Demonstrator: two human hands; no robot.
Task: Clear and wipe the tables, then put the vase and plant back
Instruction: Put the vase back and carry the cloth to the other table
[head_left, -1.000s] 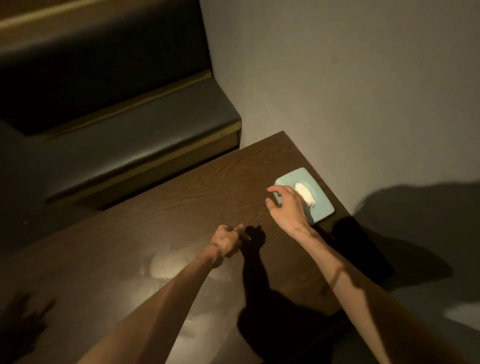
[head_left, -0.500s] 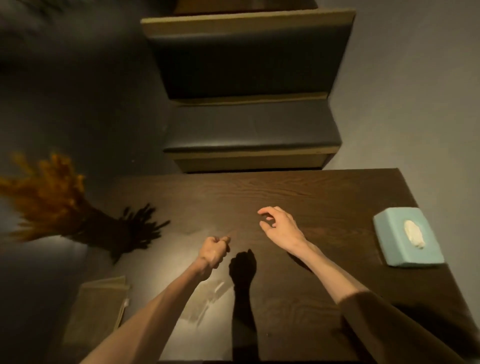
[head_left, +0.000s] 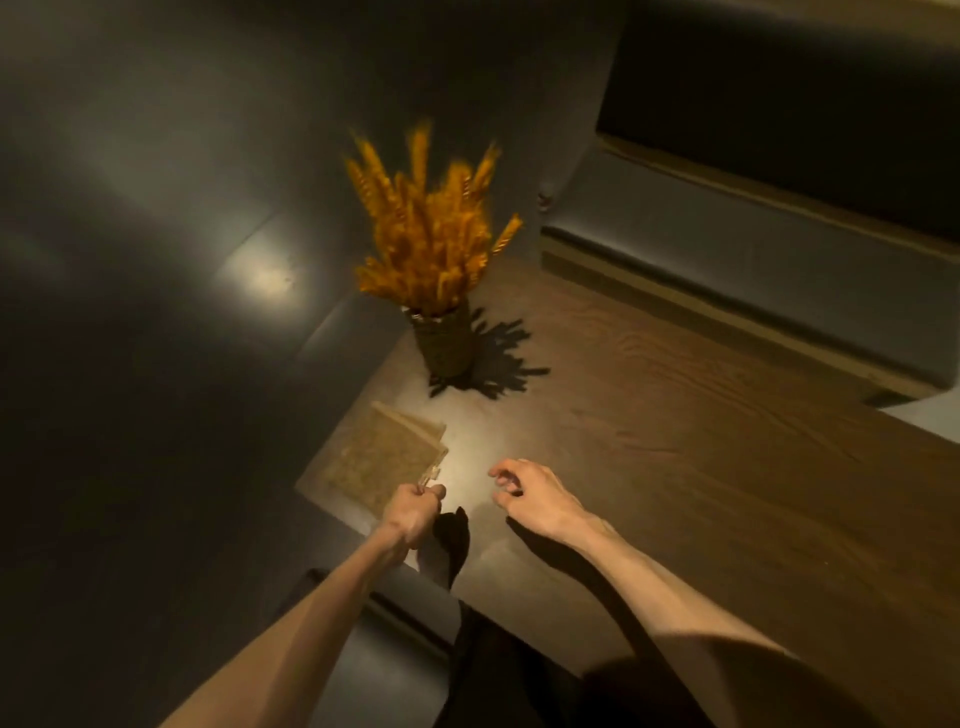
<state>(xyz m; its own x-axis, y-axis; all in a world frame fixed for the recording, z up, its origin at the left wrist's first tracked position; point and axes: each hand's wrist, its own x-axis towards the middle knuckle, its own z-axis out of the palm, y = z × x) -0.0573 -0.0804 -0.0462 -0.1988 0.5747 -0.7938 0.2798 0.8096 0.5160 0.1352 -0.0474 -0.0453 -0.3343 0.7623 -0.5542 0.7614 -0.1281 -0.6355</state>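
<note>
A dark wooden table (head_left: 675, 441) fills the right half of the head view. Near its left corner stands a woven green vase (head_left: 448, 345) holding an orange dried plant (head_left: 431, 228). A folded tan cloth (head_left: 382, 460) lies flat at the table's left edge, in front of the vase. My left hand (head_left: 413, 512) is curled into a fist right at the cloth's near corner; a small pale bit shows at the top of the fist, and I cannot tell what it is. My right hand (head_left: 535, 499) hovers over the table to the right, fingers loosely curled and holding nothing.
A dark padded bench (head_left: 727, 249) runs along the far side of the table. Grey floor (head_left: 156, 312) with a bright light patch lies to the left. The edge of a near seat (head_left: 395, 608) shows under my left forearm.
The view has swung left: the blue tissue box is out of sight, and the vase and cloth are now central. My left fist has come to the cloth's corner. My right hand stays empty.
</note>
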